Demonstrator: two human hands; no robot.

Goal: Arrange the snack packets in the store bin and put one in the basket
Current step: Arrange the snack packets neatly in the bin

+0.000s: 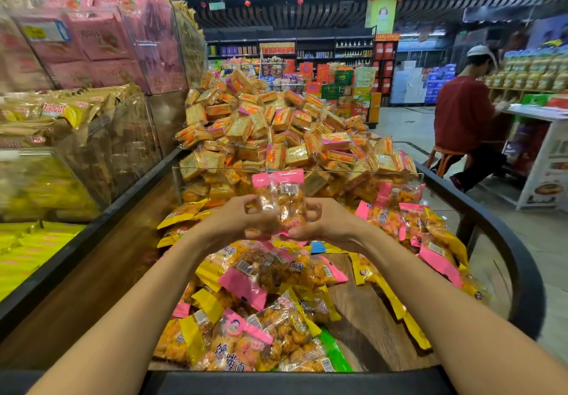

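Note:
A clear snack packet (281, 198) with a pink top strip and orange pieces stands upright above the store bin (519, 271). My left hand (236, 219) grips its left edge and my right hand (325, 222) grips its right edge, fingers curled round the plastic. Below them lie several loose snack packets (261, 274) with pink, yellow and green strips, scattered over the bin's wooden floor. No basket is in view.
Behind a clear divider (295, 169) rises a heap of square cracker packs (270, 124). Acrylic bins with pink and gold packs (101, 44) stand at the left. A person in a red top (464, 118) sits at a counter on the right, across the aisle floor.

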